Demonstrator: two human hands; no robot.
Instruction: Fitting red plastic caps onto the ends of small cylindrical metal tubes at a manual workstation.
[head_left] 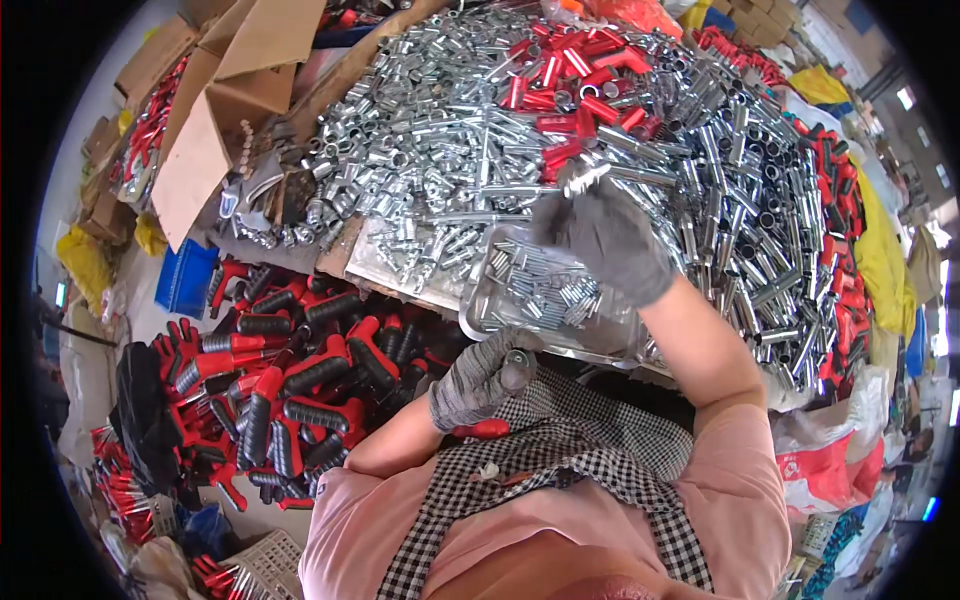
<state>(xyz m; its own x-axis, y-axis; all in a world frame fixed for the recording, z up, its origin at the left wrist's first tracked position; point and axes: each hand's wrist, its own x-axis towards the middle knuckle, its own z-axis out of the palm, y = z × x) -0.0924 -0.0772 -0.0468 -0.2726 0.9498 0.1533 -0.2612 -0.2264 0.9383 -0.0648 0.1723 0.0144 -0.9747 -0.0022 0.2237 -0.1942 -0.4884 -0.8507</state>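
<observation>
My left hand [480,378], in a grey knit glove, is closed around a dark handle [516,370] whose rounded end points up. A red part [488,428] shows just below the hand; whether it belongs to that handle is hidden. My right hand [610,240], also gloved and slightly blurred, is over the heap of metal parts with its fingers curled. A shiny metal piece [585,178] shows at its fingertips. Under the right wrist is a clear plastic tray [610,335] holding small metal pins [540,285]. Red tubes [580,65] lie beyond the right hand.
Small silver fittings [400,150] cover the bench's left and middle, chrome tubes [750,210] its right. Black-and-red handles [290,390] are heaped at lower left. A cardboard box [235,90] stands at far left, near a blue bin [186,277]. A white-and-red sack [830,450] sits at right.
</observation>
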